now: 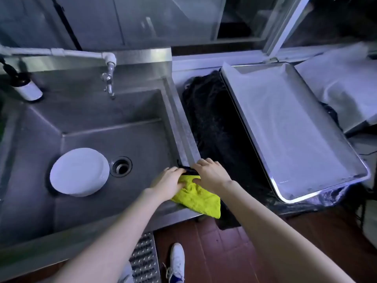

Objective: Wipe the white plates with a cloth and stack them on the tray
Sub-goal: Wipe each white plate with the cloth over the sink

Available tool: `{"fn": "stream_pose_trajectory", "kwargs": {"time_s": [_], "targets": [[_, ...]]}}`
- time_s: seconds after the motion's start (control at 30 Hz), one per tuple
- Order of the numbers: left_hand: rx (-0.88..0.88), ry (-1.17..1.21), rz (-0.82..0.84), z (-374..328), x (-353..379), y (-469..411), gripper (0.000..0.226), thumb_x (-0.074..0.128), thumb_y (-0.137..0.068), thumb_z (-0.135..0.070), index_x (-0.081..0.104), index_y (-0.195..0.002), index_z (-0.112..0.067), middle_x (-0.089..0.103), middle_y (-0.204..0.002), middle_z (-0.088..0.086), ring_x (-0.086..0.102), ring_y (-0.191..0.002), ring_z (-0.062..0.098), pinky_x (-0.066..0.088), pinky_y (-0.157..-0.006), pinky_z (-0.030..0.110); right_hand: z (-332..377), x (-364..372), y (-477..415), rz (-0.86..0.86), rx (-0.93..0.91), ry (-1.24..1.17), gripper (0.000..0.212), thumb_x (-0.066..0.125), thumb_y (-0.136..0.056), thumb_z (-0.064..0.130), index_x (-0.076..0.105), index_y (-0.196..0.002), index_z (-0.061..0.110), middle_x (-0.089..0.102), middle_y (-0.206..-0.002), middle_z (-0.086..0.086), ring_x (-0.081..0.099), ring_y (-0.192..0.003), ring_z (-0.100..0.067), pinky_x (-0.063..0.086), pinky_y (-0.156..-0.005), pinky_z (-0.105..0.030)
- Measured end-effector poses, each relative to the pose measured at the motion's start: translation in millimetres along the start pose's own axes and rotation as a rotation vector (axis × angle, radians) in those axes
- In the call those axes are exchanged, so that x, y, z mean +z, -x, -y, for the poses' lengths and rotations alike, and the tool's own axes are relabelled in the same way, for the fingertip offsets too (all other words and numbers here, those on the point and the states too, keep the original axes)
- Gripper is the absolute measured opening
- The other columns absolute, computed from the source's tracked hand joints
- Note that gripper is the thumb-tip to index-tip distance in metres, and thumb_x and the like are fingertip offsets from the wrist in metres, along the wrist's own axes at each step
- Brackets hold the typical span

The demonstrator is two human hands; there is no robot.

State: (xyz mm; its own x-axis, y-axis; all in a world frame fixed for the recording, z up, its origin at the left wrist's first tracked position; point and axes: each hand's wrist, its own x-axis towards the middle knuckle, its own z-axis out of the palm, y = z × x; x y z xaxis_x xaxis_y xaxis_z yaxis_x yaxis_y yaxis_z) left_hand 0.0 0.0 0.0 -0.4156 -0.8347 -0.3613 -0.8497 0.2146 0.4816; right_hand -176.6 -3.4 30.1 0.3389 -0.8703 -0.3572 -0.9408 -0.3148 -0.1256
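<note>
Head view: your left hand (169, 180) and right hand (212, 174) both grip the top edge of the yellow cloth (200, 199), fingers curled into it, at the front right corner of the sink (91, 111). The cloth drapes over the sink's rim there. A stack of white plates (79, 172) sits on the sink's floor, just left of its drain (121, 166). The tray (318, 194) lies to the right of the sink, with dark fabric (214, 129) between the two.
</note>
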Motion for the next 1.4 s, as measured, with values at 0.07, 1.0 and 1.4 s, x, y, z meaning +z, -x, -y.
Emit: {"fn": "stream_pose_trajectory", "kwargs": {"time_s": [0.07,1.0,1.4], "targets": [[-0.037,0.028,0.000,-0.5,10.9,-7.6,0.047,0.054,-0.103,-0.026,0.046,-0.149,-0.019,0.050,-0.146,0.004,0.044,-0.134,0.029,0.040,-0.108,0.042,-2.1,13.1,-1.4,0.037,0.039,-0.012,0.054,0.059,-0.093,0.042,0.045,-0.142,0.023,0.047,-0.136,-0.001,0.041,-0.126,-0.024,0.036,-0.103,-0.036],[-0.135,0.332,-0.631,129.6,-62.5,63.0,0.011,0.055,-0.102,-0.017,0.052,-0.100,-0.007,0.058,-0.088,0.003,0.056,-0.077,0.029,0.047,-0.065,0.043,131.4,-20.6,-95.1,0.013,-0.001,-0.572,0.041,0.061,-0.090,0.041,0.042,-0.056,0.026,0.047,-0.054,0.006,0.047,-0.060,-0.018,0.037,-0.057,-0.032],[-0.737,0.414,-0.359,385.4,-66.1,74.4,0.044,0.065,-0.094,-0.014,0.054,-0.136,-0.006,0.053,-0.135,0.020,0.056,-0.118,0.039,0.049,-0.093,0.041,242.4,-14.0,-211.6,0.042,0.176,-0.709,0.027,0.060,-0.095,0.026,0.059,-0.071,0.016,0.046,-0.059,0.001,0.034,-0.047,-0.007,0.027,-0.039,-0.017]]}}
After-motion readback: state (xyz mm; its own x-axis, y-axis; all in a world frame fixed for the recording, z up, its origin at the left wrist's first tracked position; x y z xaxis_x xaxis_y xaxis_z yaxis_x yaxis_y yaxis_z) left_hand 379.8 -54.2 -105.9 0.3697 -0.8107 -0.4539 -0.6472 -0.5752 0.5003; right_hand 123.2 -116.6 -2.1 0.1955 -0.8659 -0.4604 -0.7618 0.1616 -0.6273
